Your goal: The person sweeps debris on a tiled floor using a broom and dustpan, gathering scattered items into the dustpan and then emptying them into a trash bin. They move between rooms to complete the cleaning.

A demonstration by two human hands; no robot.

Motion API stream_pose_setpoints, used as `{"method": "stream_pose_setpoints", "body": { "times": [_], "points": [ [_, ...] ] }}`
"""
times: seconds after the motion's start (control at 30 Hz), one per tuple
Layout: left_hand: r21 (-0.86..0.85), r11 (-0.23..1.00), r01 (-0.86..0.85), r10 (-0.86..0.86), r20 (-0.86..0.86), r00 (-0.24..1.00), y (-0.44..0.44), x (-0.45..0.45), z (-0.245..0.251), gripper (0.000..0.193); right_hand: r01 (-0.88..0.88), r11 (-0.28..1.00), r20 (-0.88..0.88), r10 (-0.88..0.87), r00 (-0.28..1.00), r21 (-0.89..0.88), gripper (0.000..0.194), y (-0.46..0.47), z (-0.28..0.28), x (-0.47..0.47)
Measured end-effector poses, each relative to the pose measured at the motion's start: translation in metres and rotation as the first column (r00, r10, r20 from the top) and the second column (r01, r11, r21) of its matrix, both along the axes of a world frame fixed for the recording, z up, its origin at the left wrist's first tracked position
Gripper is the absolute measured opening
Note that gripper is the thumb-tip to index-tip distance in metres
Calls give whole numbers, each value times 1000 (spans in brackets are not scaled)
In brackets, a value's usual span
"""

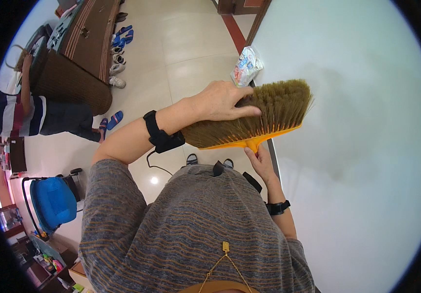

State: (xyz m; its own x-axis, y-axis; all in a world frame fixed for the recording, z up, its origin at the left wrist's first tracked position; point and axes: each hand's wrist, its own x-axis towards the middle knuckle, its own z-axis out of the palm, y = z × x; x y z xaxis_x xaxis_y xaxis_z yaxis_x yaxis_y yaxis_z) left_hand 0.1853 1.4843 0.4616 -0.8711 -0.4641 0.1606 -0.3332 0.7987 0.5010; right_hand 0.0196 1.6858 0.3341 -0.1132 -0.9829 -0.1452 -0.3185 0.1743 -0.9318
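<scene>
A broom head with brown-green bristles and a yellow plastic base is raised in front of my chest, bristles pointing away from me. My left hand lies across the bristles, thumb and fingers spread apart; whether it grips any bristles I cannot tell. With my right hand I hold the broom at its yellow neck, just below the base. The rest of the handle is hidden. Just beyond the bristles, a crumpled printed plastic packet sits beside the wall.
A white wall rises close on my right. To the left are a dark wooden cabinet, a row of shoes and blue slippers on the tiled floor. Another person is near the cabinet. A blue seat with a black frame is at lower left.
</scene>
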Motion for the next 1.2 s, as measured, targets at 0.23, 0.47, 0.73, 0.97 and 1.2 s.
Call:
{"method": "stream_pose_setpoints", "body": {
  "times": [0.23,0.47,0.73,0.97,1.2],
  "points": [
    [107,943,-315,324,-514,794,-60,16,2,36,24,999,-78,-22,997,25,33,13,0,-4],
    [495,850,-180,394,-371,841,-72,0,28,51,22,999,-14,-22,1000,-23,33,14,-5,-2],
    [298,954,30,-36,15,999,-19,-73,37,64,-29,999,-57,30,998,28,35,6,2,-3],
    [219,974,62,-31,-145,989,-21,-74,17,50,-103,991,-115,112,987,83,34,2,13,-6],
    [510,845,-161,386,-374,843,-93,39,29,43,4,999,-96,1,995,53,29,0,-2,-21]
  ]
}}
